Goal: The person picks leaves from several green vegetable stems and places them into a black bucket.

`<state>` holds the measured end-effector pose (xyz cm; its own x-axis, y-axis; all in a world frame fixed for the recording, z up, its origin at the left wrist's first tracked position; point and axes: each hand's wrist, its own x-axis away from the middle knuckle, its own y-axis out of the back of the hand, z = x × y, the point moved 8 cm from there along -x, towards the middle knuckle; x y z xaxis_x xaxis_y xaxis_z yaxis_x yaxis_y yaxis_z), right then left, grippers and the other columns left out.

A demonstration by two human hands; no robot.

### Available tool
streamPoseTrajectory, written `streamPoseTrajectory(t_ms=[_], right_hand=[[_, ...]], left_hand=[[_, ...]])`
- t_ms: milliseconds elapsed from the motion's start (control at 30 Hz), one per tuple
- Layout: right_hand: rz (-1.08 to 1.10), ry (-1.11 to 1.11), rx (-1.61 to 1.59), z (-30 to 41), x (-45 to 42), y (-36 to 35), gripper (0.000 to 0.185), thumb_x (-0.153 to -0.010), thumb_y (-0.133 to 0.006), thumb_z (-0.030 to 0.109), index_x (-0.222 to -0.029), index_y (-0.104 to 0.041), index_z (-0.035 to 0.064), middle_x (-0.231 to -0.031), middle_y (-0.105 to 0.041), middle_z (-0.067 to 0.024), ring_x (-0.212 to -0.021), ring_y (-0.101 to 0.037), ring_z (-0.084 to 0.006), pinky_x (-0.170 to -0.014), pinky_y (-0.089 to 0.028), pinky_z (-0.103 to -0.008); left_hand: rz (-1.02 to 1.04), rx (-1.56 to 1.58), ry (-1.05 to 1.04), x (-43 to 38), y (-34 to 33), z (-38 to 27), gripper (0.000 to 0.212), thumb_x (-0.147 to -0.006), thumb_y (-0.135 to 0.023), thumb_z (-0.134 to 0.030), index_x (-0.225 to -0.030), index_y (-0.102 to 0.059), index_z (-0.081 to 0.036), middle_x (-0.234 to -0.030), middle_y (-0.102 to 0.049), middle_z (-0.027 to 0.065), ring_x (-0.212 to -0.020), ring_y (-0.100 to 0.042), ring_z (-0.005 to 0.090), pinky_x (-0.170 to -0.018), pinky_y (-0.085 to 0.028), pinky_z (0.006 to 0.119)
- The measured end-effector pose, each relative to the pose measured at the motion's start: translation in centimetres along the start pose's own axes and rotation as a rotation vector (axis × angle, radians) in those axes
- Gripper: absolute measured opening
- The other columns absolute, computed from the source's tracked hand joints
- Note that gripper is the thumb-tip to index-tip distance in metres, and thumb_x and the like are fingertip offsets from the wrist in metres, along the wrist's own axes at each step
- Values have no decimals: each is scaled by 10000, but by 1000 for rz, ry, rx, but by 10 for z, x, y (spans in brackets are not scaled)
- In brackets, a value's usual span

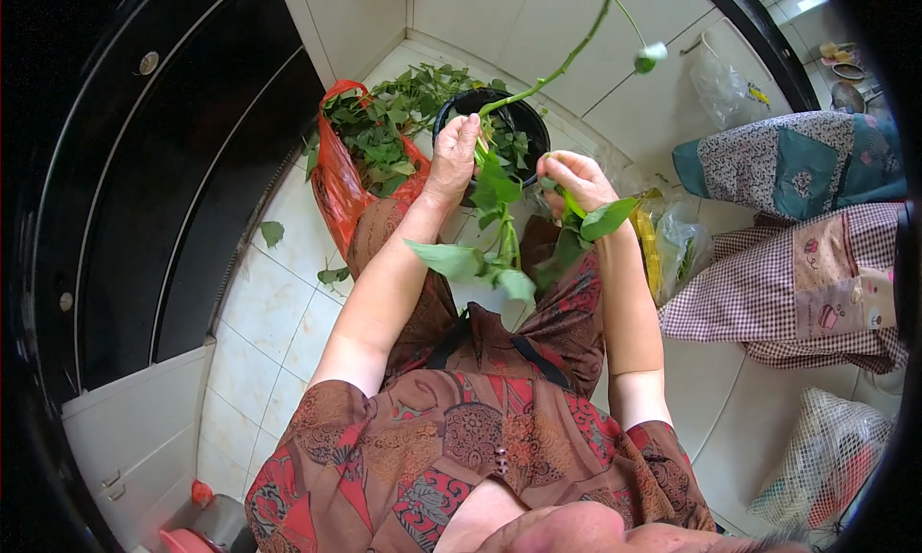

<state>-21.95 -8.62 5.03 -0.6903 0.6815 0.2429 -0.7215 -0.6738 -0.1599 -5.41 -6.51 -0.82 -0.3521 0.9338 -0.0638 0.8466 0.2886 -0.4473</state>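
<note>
My left hand grips a thick green vine stem that stretches up past the top of the view. Leafy shoots hang below that hand over my lap. To the right, my right hand pinches leafy green stems, whose leaves droop over the wrist. Beneath both hands stands a round black bucket with some greens inside. A red plastic bag, at the left of the bucket, is open around a heap of leafy vines that also spreads behind it.
Loose leaves lie on the tiled floor. Black cabinet doors flank the left side. At the right hang aprons, a clear plastic bag and a mesh bag. Yellow and clear bags sit beside my right forearm.
</note>
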Motion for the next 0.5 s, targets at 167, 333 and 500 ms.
streamPoseTrajectory(t_ms=[167, 333, 500], right_hand=[[-59, -133, 542, -36, -20, -13, 282, -884, -648, 279, -794, -652, 11, -568, -492, 46, -467, -399, -45, -426, -311, -219], [-31, -63, 614, -37, -13, -6, 237, -851, -647, 210, -763, -657, -10, -585, -502, 61, -498, -423, -27, -448, -340, -226], [-285, 516, 1239, 10, 1, -25, 157, -769, -620, 150, -757, -644, -5, -662, -600, -124, -596, -597, -258, -587, -473, -363]], left_hand=[[-99, -614, -406, -5, 32, 6, 241, -959, -514, -284, -877, -545, -59, -665, -549, 79, -614, -547, 247, -591, -463, 329], [-144, -560, -260, 4, 4, -11, 293, -942, -538, -322, -893, -548, -34, -661, -561, 113, -597, -543, 227, -576, -440, 347], [-94, -187, -75, 0, 13, 10, 277, -961, -524, -313, -835, -542, -67, -600, -522, -6, -556, -503, 85, -506, -415, 253]])
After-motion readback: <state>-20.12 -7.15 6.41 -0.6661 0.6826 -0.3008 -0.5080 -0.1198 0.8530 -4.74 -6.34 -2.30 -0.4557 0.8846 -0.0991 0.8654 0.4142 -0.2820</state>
